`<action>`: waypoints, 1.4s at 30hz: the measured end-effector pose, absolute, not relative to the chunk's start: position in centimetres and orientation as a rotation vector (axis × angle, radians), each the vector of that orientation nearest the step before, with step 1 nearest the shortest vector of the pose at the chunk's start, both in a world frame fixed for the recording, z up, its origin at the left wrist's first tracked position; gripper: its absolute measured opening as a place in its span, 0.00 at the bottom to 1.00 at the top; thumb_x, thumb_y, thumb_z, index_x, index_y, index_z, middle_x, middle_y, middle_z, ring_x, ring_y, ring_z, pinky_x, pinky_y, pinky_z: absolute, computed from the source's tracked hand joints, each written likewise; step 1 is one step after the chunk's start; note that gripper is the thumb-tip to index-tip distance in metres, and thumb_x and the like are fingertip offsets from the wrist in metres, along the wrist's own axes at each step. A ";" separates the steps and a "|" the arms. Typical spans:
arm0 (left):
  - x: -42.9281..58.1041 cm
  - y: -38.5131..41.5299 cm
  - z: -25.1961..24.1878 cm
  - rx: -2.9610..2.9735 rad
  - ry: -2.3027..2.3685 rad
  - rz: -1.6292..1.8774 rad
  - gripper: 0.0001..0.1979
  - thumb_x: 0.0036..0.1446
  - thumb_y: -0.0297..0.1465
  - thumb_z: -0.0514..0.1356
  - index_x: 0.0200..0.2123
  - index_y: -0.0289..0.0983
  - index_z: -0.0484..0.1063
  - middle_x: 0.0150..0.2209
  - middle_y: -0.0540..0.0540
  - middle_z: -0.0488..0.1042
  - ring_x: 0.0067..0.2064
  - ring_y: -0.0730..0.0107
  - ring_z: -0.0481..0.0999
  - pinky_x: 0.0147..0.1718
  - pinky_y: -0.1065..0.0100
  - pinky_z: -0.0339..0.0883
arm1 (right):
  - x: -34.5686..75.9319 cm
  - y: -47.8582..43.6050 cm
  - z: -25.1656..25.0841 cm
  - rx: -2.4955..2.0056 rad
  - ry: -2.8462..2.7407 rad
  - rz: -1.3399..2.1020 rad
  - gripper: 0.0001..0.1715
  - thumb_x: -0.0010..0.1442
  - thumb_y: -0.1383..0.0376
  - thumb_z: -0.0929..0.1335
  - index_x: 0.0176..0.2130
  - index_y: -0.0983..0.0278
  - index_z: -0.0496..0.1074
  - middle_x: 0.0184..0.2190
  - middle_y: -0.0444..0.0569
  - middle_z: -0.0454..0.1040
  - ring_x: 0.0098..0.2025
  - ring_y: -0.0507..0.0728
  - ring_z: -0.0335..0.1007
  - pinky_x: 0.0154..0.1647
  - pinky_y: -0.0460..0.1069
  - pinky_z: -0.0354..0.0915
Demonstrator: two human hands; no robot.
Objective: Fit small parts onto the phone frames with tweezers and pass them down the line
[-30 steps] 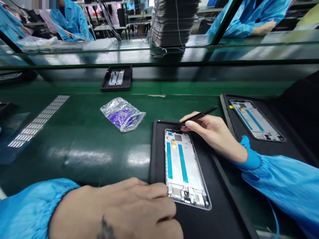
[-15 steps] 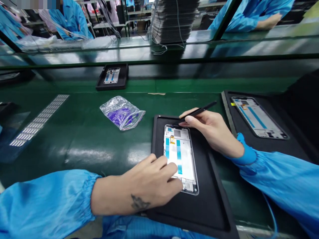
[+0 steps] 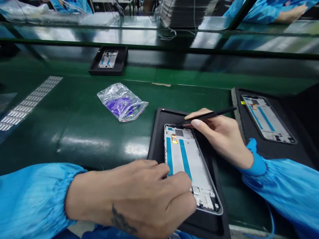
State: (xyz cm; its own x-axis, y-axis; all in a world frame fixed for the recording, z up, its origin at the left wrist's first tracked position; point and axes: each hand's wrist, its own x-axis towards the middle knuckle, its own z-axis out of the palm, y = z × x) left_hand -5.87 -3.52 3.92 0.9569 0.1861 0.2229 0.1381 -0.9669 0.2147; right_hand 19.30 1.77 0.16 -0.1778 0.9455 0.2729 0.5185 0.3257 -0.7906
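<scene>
My right hand (image 3: 220, 134) pinches black tweezers (image 3: 211, 115), their tips pointing left at the top end of a phone frame (image 3: 196, 162). This silver frame carries two blue adhesive strips and a small orange flex cable. My left hand (image 3: 147, 196) has its fingers curled around the frame's lower left side, its fingertips hidden from me. The frame's lower end looks raised above the black tray (image 3: 156, 139) beneath it, while its top end stays low by the tweezers.
A clear zip bag (image 3: 122, 103) with purple pieces lies left of the tray. Another black tray (image 3: 271, 146) with a phone frame (image 3: 270, 119) sits at right, and a smaller one (image 3: 119, 64) at the back. A strip of white labels (image 3: 27, 103) lies far left.
The phone frame's lower end has come up and to the right with my left hand. My right hand keeps the tweezers near the top end. The view has tipped downward.
</scene>
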 end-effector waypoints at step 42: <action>-5.9 -3.8 4.1 2.879 0.274 0.297 0.17 0.71 0.25 0.39 0.35 0.37 0.64 0.33 0.47 0.65 0.27 0.68 0.61 0.24 0.62 0.57 | 19.2 2.3 -0.1 -1.343 -1.847 0.735 0.09 0.65 0.59 0.69 0.41 0.60 0.78 0.40 0.46 0.81 0.39 0.56 0.78 0.39 0.50 0.72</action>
